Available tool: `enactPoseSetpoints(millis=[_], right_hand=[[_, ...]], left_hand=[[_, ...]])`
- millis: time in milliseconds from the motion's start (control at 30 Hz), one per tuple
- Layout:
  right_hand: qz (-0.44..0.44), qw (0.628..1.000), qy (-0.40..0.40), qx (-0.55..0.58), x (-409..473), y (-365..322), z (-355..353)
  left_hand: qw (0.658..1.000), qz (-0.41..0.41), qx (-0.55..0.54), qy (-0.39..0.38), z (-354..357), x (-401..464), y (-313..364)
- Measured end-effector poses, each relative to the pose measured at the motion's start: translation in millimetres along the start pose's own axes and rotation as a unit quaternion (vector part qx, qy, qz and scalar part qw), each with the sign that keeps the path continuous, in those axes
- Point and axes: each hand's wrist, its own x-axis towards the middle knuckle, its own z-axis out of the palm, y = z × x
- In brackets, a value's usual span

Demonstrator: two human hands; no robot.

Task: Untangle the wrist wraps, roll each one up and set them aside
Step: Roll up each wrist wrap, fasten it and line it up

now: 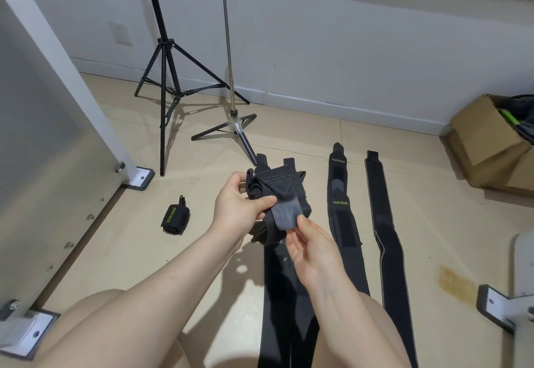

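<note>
Floor: beige tiled floor [375, 142] runs under me to a pale wall, and I sit on it with everything spread within reach.
Left grip: my left hand [239, 208] is closed round the half-rolled wrap [277, 191], thumb pressed across its front, fingers curled behind it.
Right grip: my right hand [312, 249] pinches the lower edge of the grey fastening tab [284, 217] between thumb and fingertips.
Task thing: the bundle sits in the air between both grips, above my knees; a loose black tail hangs below it.
Just below the grips: a long black strap [278, 295] lies flat on the floor, running back between my legs.
Right of the grips: two unrolled wraps, one with yellow lettering [342, 217] and a plainer one [384, 223], lie side by side, apart from each other.
Left of the grips: one finished roll [175, 219] rests on the floor, set aside.
Further out: a black tripod [164, 84] and a thinner metal stand [231, 78] stand ahead; a cardboard box [488, 142] sits far right; white panel [52, 136] to the far left.
Doing it well, as I judge it: keep the left thumb firm so the coil cannot slacken, draw the tab taut and square across, then press it flat onto the roll.
</note>
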Motion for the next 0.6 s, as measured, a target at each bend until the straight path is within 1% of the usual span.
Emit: enactPoseSetpoints(millis=[100,233,367,433,500,567,600], right_hand=[[-0.017,0.999,0.006,0.026,-1,1,6],[-0.017,0.998,-0.024,0.061,-2,5,4],[-0.023,0.993,-0.094,0.071,-1,-2,2],[-0.019,0.991,-0.122,0.053,-1,-5,1],[-0.020,0.990,-0.133,0.032,-3,-8,0],[-0.036,0.992,-0.116,-0.020,-5,-10,0],[-0.050,0.992,-0.090,-0.070,-6,-11,1]], left_hand=[[1.000,0.010,-0.007,0.002,0,0,1],[0.998,-0.021,-0.052,-0.026,2,0,5],[0.993,-0.047,-0.108,-0.029,6,2,3],[0.992,-0.046,-0.114,-0.020,6,4,2],[0.993,-0.044,-0.107,-0.018,6,4,1],[0.993,-0.047,-0.102,-0.023,4,5,3],[0.993,-0.053,-0.103,-0.031,3,5,5]])
